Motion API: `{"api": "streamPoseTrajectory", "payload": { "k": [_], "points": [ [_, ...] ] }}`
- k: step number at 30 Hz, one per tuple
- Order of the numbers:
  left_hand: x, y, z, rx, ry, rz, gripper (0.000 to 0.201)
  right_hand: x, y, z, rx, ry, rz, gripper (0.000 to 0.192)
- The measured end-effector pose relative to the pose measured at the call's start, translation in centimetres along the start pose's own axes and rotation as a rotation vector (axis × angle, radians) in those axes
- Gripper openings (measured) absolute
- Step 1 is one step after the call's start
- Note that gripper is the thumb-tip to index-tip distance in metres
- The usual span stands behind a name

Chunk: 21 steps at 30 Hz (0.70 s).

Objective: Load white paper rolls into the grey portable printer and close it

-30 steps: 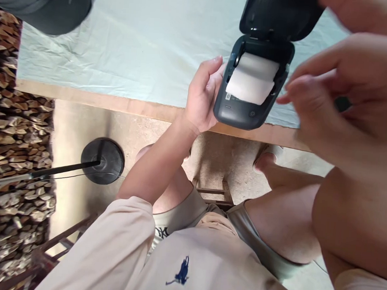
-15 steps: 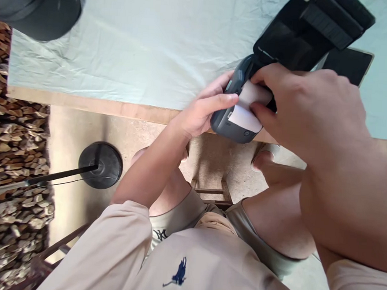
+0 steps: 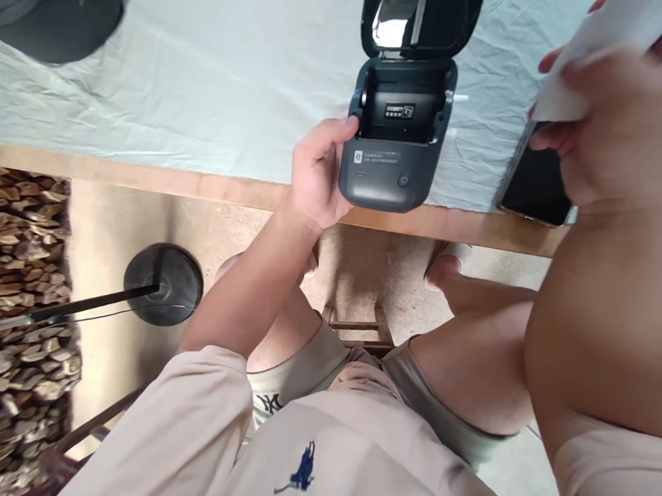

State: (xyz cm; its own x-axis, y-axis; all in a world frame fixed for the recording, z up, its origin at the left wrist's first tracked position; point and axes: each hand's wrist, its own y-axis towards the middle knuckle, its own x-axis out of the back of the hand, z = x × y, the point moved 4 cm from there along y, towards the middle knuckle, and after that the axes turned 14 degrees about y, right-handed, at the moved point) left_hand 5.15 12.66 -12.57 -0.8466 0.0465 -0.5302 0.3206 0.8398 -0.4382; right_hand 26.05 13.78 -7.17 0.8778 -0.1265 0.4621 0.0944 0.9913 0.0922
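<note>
The dark grey portable label printer (image 3: pixel 389 185) is at far centre, its lid (image 3: pixel 457 19) open toward the far side; the white paper roll (image 3: pixel 621 30), partly blurred, is at far right.

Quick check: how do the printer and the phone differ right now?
The printer is held in the left hand; the phone lies on the cloth. The printer's lid is open above a hollow; the phone is a flat slab. The printer looks thicker than the phone. Both have dark surfaces.
</note>
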Motion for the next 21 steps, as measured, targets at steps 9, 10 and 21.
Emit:
{"api": "streamPoseTrajectory", "payload": {
  "k": [9,10,21],
  "points": [
    [0.2,-0.2,-0.9,-0.217,0.058,0.065,0.026,-0.3,-0.1,-0.2,0.018,-0.474,-0.057,0.039],
    [0.6,-0.2,-0.9,-0.217,0.07,0.015,0.026,-0.4,0.0,-0.4,-0.044,-0.524,-0.034,0.041],
    [2.1,-0.7,-1.0,-0.23,0.11,-0.103,0.025,-6.2,-2.0,3.6,0.247,-0.715,0.2,0.029]
  ]
}}
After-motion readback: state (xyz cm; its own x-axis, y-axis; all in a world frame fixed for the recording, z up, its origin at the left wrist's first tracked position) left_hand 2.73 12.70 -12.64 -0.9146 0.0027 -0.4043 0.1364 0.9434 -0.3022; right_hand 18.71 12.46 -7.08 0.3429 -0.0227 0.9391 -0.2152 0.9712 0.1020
